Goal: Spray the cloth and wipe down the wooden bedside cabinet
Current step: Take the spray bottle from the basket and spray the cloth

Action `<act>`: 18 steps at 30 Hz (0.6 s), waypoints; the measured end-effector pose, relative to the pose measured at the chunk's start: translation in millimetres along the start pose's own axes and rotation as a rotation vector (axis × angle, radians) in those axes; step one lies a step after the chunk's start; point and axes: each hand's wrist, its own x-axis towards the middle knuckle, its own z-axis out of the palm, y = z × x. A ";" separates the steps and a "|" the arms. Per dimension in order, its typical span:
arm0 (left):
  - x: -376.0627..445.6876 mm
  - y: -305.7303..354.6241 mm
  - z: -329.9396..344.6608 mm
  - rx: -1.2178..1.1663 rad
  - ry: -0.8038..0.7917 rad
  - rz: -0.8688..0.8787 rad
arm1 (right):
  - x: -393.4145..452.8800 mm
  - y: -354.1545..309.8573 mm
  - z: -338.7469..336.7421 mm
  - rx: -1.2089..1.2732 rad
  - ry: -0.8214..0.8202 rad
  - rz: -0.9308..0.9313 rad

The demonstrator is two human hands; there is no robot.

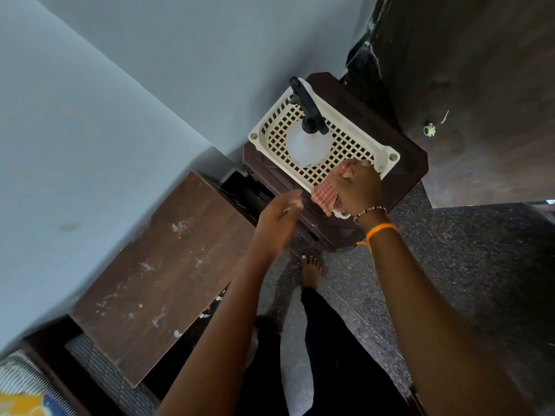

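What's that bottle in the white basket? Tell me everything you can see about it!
It is a spray bottle with a round, cloudy white body that looks like plastic, and a black neck and trigger head on top. The black head points away toward the blue-grey wall. It sits inside the cream lattice basket, on the far side from the hands. The basket rests on a dark brown stand. Neither hand touches the bottle. How much liquid is inside cannot be told.
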 end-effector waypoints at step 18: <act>-14.2 -9.4 -39.7 -1.372 -0.040 -0.193 | -30.8 -57.0 -4.3 0.488 -0.033 -0.031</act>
